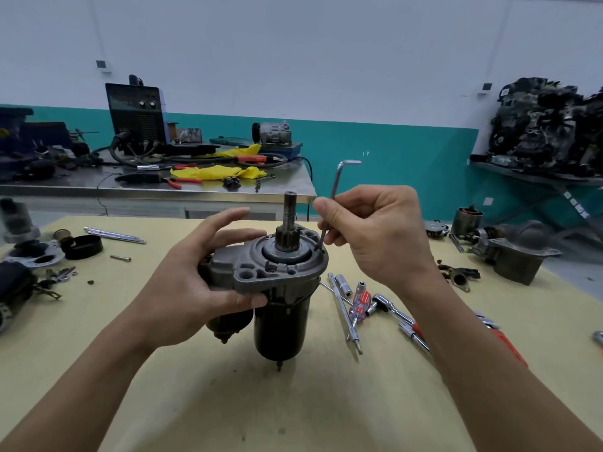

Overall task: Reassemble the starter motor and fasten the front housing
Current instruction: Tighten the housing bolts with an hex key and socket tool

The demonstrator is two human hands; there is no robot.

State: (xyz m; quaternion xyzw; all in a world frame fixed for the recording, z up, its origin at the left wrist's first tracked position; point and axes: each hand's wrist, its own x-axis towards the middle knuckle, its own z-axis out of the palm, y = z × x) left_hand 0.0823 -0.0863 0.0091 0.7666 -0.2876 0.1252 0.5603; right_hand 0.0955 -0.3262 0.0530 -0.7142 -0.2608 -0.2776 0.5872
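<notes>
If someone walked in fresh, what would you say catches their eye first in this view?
The starter motor is held upright at the centre of the yellow bench, its front housing gripped by the left hand. The right hand pinches an L-shaped hex key whose tip sits at the housing's right edge.

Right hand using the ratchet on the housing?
No, the right hand pinches an L-shaped hex key with its tip at the front housing, while the ratchet lies on the table.

Bright, even overhead light; soft shadows; wide-angle bending at edges.
</notes>
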